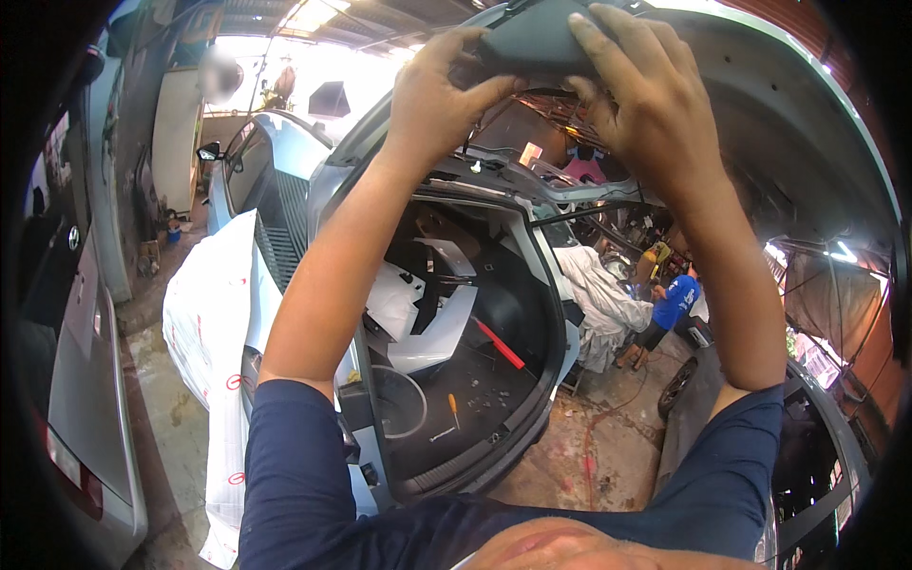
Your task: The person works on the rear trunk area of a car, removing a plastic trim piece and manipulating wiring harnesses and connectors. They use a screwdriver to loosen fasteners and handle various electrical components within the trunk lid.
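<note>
Both my arms are raised to the open tailgate (760, 104) of a car. Between my hands is a dark, smooth plastic trim piece (534, 40) at the tailgate's edge. My left hand (432, 100) grips its left end, thumb below and fingers curled above. On its right end, my right hand (655, 100) closes with fingers over the surface and thumb underneath. Whether the piece is attached or loose I cannot tell. Below, in the open boot (499, 389), lie a yellow-handled screwdriver (453, 408), a red bar (501, 344), scattered small parts and a pale body panel (439, 332).
A light-blue car (275, 142) and white plastic sheeting (211, 304) stand to the left, with a grey car (85, 380) at the far left. At right are a dark car (807, 446), a grey cloth cover (598, 294) and a bending person in a blue shirt (676, 299).
</note>
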{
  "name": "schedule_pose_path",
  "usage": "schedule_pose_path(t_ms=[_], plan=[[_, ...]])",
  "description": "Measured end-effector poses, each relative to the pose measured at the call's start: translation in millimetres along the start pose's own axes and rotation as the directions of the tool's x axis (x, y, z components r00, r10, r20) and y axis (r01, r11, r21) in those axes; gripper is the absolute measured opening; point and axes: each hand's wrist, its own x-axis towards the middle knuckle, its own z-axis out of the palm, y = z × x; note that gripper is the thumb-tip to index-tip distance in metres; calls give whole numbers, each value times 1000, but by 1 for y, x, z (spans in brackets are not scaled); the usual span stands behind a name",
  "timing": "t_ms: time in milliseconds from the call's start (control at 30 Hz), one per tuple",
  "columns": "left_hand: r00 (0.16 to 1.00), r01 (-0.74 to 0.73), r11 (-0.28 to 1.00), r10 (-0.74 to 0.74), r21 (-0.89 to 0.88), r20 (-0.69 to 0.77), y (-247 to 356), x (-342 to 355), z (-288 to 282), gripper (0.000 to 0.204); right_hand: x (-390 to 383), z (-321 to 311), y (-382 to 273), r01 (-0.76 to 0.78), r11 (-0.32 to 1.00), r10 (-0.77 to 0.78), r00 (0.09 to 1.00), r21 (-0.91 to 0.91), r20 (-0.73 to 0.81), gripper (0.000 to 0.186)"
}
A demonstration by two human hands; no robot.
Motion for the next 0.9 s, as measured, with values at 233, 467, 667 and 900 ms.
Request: schedule_pose_path(t_ms=[233, 467, 667, 900], plan=[[983, -154, 947, 175, 283, -49, 16, 28, 11, 62, 19, -4, 7, 28, 969, -15, 998, -247, 56, 42], [991, -84, 989, 95, 118, -94, 19, 37, 19, 58, 21, 8, 21, 46, 963, -45, 999, -265, 9, 40], [987, -158, 980, 153, 122, 48, 10, 50, 16, 65, 28, 9, 25, 81, 971, -77, 997, -226, 26, 37], [917, 255, 947, -301, 196, 261, 35, 65, -5, 63, 34, 4, 20, 59, 989, -45, 993, -135, 108, 31]])
